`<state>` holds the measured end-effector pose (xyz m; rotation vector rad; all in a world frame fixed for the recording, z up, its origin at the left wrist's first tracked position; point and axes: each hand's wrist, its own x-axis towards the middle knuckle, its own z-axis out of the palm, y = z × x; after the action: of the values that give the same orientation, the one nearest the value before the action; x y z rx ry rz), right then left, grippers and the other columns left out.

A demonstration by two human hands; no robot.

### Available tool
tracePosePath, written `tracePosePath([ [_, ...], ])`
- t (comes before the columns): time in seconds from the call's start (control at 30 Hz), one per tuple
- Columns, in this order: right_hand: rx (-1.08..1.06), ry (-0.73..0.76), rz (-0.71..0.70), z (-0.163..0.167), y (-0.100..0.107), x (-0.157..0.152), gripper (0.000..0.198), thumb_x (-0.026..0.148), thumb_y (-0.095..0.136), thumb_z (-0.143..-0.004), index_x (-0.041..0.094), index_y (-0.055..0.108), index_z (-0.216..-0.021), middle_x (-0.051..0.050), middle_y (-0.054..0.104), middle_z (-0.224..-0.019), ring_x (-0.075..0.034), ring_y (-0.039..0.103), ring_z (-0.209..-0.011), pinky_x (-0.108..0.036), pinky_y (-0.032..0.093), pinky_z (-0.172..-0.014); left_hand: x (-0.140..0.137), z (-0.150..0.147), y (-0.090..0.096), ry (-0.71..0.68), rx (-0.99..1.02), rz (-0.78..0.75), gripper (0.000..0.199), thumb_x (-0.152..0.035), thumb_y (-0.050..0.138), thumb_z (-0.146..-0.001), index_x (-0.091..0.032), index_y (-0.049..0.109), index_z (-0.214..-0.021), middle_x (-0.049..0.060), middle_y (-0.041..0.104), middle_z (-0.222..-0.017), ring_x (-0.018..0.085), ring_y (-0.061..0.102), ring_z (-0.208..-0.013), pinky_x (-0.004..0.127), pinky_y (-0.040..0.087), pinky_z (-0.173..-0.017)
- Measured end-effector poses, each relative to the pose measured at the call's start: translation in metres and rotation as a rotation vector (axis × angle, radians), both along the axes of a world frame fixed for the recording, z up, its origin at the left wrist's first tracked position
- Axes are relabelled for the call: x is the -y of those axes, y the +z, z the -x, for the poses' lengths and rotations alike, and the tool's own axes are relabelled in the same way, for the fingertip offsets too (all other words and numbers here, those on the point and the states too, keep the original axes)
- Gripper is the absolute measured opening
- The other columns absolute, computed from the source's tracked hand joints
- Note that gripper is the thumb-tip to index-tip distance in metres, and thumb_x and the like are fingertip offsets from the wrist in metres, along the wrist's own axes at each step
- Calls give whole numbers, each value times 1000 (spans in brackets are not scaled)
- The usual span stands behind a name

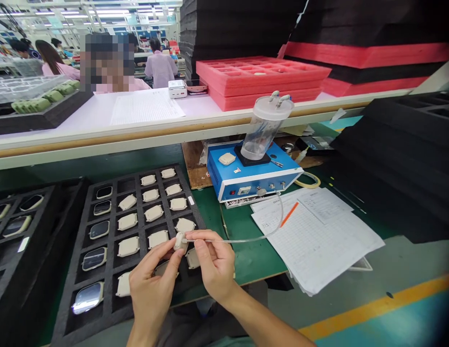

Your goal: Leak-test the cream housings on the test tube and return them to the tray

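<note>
My left hand [152, 274] pinches a small beige watch case [180, 242] on its edge between thumb and fingers, above a black foam tray [110, 277]. From the right, my right hand [215, 265] grips the end of a thin clear tube [242, 240] and holds its tip against the side of the case. Whether the tip enters an opening is too small to tell. Beige cases [128, 246] fill several tray pockets, and the left column holds pieces with dark glossy faces [94, 259]. The tube runs back to a blue box [258, 177] with front switches.
On the blue box stand a clear cylinder [263, 127] and another beige case [227, 158]. Printed sheets [314, 231] lie to the right. A second black tray [36, 279] is at left. Across the back runs a shelf [101, 132] with red foam trays [246, 89]; people sit beyond.
</note>
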<state>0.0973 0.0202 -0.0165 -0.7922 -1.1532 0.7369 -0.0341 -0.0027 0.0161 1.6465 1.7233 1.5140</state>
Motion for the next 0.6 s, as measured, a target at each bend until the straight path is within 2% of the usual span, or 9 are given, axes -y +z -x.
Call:
tracePosePath([
  [0.6, -12, 31, 12, 1, 1, -1, 19, 18, 59, -102, 23, 78, -104, -6, 81, -95, -18, 79, -89, -28, 64, -83, -1, 0, -2, 31, -5, 12, 22, -39, 85, -80, -24, 87, -96, 4, 85, -92, 19, 79, -73, 24, 64, -70],
])
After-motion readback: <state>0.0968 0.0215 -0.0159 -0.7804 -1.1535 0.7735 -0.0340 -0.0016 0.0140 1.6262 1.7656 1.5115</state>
